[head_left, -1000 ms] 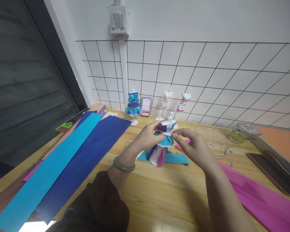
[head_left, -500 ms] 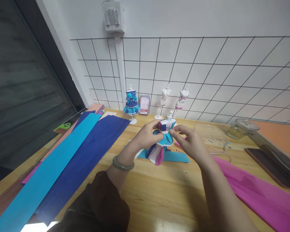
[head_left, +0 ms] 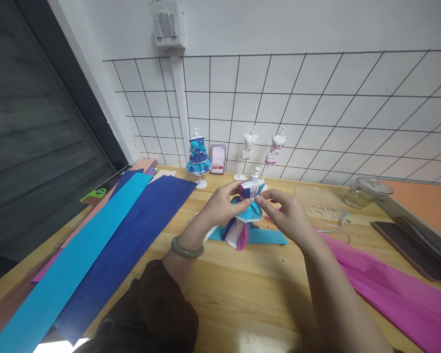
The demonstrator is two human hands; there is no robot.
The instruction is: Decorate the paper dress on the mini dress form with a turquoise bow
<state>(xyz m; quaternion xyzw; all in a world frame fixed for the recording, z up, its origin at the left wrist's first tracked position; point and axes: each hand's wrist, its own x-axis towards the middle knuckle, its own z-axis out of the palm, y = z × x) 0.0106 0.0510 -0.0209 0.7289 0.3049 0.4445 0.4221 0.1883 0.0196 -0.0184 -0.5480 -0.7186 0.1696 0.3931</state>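
Note:
In front of me stands a miniature dress form (head_left: 253,188) with a white, blue and pink patterned bodice. A turquoise paper skirt (head_left: 250,214) flares out at its waist, above white, pink and dark blue layers (head_left: 238,233). My left hand (head_left: 226,203) is closed round the form's left side, its thumb pressed on the waist. On the other side my right hand (head_left: 284,212) pinches the waist's edge with thumb and forefinger. Whatever thin bit lies between those fingertips is too small to make out. Behind the skirt lies a turquoise paper strip (head_left: 268,237).
Long turquoise (head_left: 77,250) and dark blue crepe paper (head_left: 132,240) lie at the left, pink crepe paper (head_left: 389,289) at the right. Along the wall stand a dressed form (head_left: 197,159), a phone (head_left: 217,159) and two more forms (head_left: 249,147). A glass jar (head_left: 363,192) and dark tray (head_left: 411,250) sit right.
My left thumb has shifted slightly inward over the waist. The whole view has moved a little; otherwise both hands stay at the dress form.

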